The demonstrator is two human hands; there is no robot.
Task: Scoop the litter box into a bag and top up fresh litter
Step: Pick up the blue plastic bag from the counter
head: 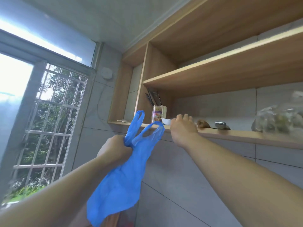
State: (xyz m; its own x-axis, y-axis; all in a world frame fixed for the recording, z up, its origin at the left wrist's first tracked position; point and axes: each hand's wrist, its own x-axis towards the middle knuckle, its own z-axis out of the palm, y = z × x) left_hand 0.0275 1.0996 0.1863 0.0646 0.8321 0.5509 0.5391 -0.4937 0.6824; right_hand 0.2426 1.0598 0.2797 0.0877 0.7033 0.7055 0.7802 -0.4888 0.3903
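Left hand (115, 149) is fisted round the neck of a blue plastic bag (121, 177), just under its 2 handle loops. Loops stick up above the fist, the bag body hangs slack below and to the right, along the left forearm. Bag looks empty, nothing bulging in it.

Right hand (182, 128) is raised to the front edge of the lowest wooden shelf (229, 134), fingers extended over the lip and relaxed, holding nothing. Fingertips sit just beside a small white bowl (166, 121); can't tell if they touch it.

On that shelf: a printed tin (157, 114) just left of the bowl, a brown lump (203, 124) right of the hand, a shiny metal object (221, 125) beyond it, and a clear plastic bag of stuff (278, 118) at far right, blurred. Dark flat items (153, 98) lean upright behind the tin.

Barred window (52, 120) at left, trees outside. Grey tiled wall (180, 177) below the shelf.
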